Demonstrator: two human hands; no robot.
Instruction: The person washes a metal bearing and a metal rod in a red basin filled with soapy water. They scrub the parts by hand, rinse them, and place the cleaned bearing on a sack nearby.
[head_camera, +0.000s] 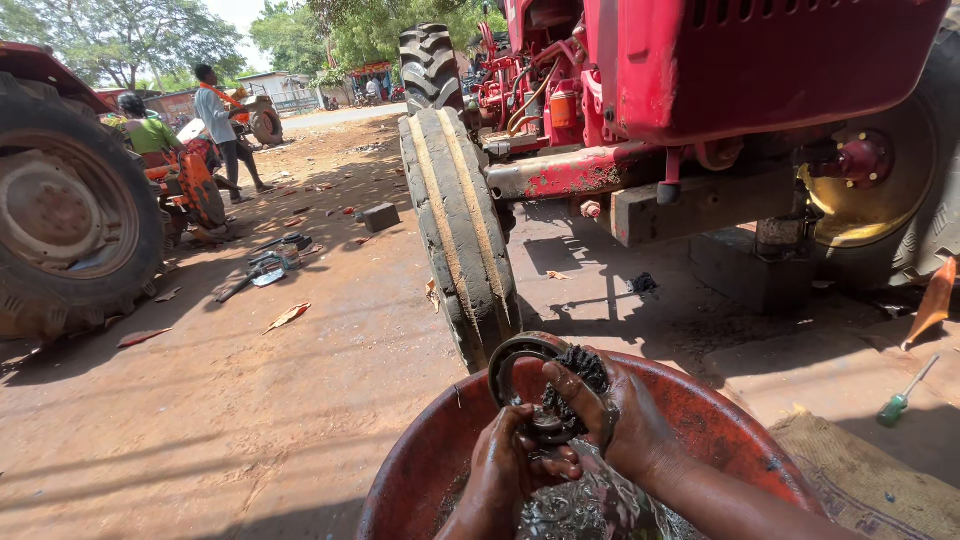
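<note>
Because the greasy bearing (560, 395) is gripped by wet fingers of the left hand (505, 470) and right hand (620, 420) above the red basin's (720, 420) far rim, it could be dropped into the murky liquid.

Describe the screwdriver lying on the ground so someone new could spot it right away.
Start at the red tractor, then drop to the ground on its right, below its big rear wheel. The screwdriver lies there beside the woven mat. Its green handle and thin metal shaft set it apart from the orange scrap nearby.
</note>
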